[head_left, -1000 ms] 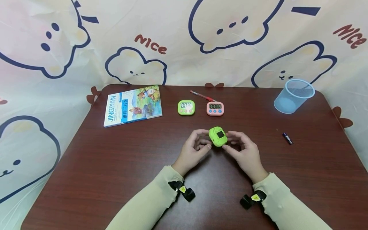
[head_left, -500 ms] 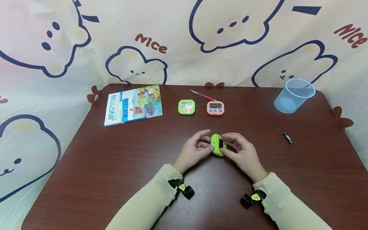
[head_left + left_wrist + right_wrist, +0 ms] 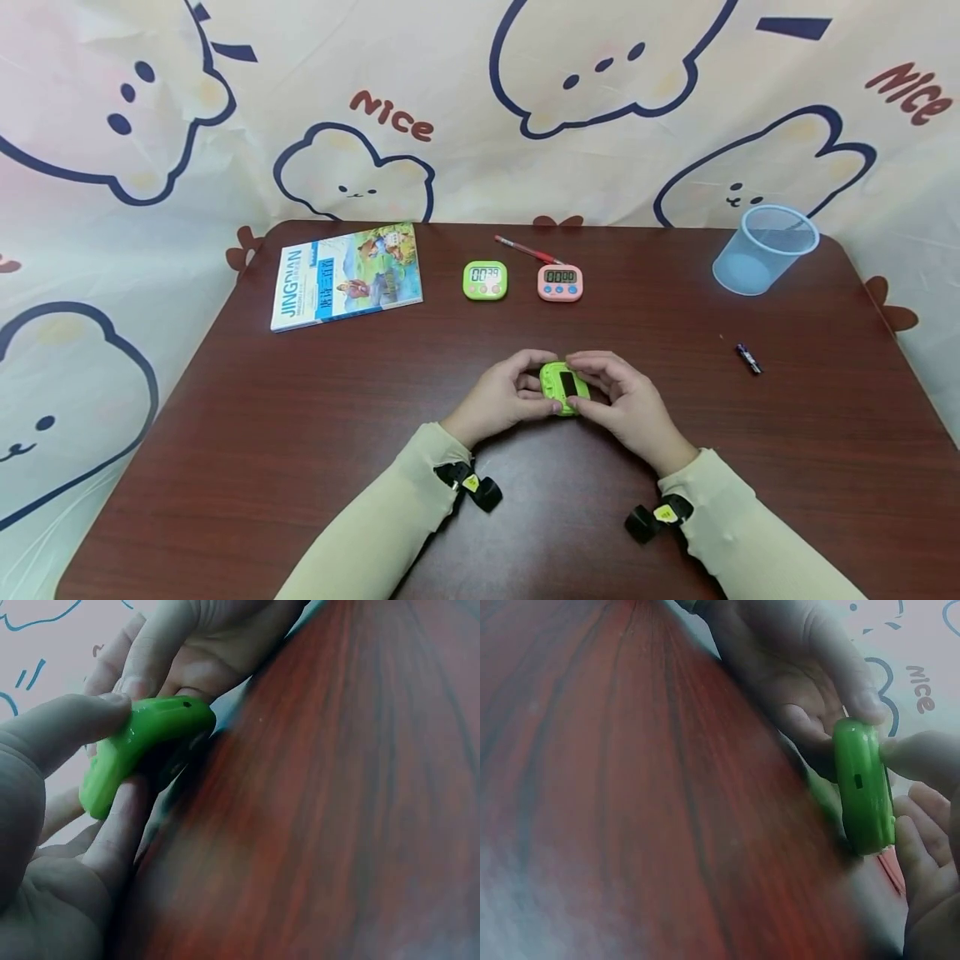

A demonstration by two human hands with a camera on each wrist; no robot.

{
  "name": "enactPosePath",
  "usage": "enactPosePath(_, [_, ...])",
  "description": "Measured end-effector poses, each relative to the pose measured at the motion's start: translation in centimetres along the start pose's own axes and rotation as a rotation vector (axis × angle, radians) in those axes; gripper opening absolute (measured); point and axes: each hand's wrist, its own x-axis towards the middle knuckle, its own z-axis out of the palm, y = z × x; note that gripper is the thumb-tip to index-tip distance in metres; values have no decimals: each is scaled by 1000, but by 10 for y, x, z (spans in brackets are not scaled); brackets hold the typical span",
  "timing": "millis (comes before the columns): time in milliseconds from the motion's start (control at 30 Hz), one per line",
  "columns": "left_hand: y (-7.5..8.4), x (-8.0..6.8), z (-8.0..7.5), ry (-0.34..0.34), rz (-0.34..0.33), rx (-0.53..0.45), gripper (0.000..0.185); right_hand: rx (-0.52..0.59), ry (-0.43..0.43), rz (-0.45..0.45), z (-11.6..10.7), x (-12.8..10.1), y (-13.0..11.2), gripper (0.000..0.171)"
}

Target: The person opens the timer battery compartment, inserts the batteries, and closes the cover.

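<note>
A small green timer point(image 3: 562, 387) with a dark rectangular recess on its upturned side is held just above the brown table point(image 3: 300, 400), near the middle. My left hand point(image 3: 504, 397) pinches its left edge and my right hand point(image 3: 621, 400) grips its right edge. In the left wrist view the green timer point(image 3: 142, 746) sits between my thumb and fingers, with the other hand's fingers on its far side. The right wrist view shows the green timer point(image 3: 864, 787) edge-on, a small slot in its rim, fingers point(image 3: 922, 754) on both sides.
At the back of the table lie a book point(image 3: 347, 275), a second green timer point(image 3: 485, 280), a pink timer point(image 3: 560, 283) and a red pen point(image 3: 525, 249). A translucent blue cup point(image 3: 761, 250) lies tipped at the far right. A small battery point(image 3: 748, 359) rests right of my hands.
The timer has been turned over between both hands and lowered toward me; its dark recess now faces up. Both hands have closed in round it.
</note>
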Motion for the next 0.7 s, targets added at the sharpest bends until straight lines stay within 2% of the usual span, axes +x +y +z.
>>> enactPosePath(100, [-2,0,1,18,34,11,62,-24,28,-6,0,0,0,45])
enactPosePath(267, [-3,0,3,104,79,-38,64,-31,66,3,-1,2,0,51])
enactPosePath(400, [-3,0,3,154,126,-91,64,-14,50,60,-1,1,0,59])
enactPosePath(500, [-2,-1,4,176,163,-131,63,-44,32,114,-1,1,-1,64])
enactPosePath(700, [0,-2,9,177,146,-203,57,-106,2,139,-2,0,-3,71])
